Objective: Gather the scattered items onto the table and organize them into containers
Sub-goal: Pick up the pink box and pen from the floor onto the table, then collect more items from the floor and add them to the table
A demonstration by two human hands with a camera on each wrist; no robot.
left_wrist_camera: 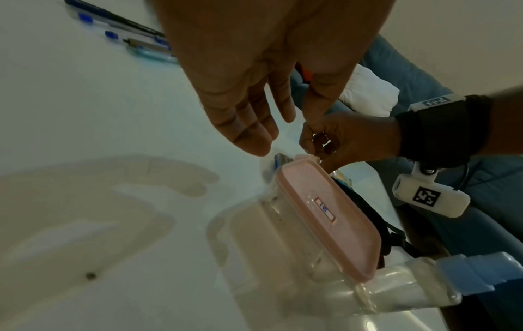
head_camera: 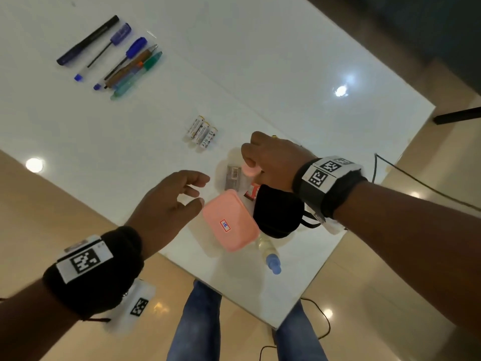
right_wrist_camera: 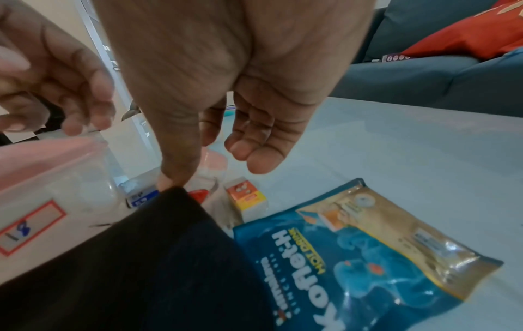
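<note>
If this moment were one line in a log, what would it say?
left hand: open, beside pink-lidded clear plastic box | right hand: pinching box's pink lid tab | batteries, pens: loose on white table

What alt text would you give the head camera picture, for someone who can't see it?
Two hands reach over a white table: the right hand pinches the clasp of a pink-lidded box, and the left hand hovers open beside it. A black mask and a bottle lie by the box; three batteries and several pens lie farther off.
</note>
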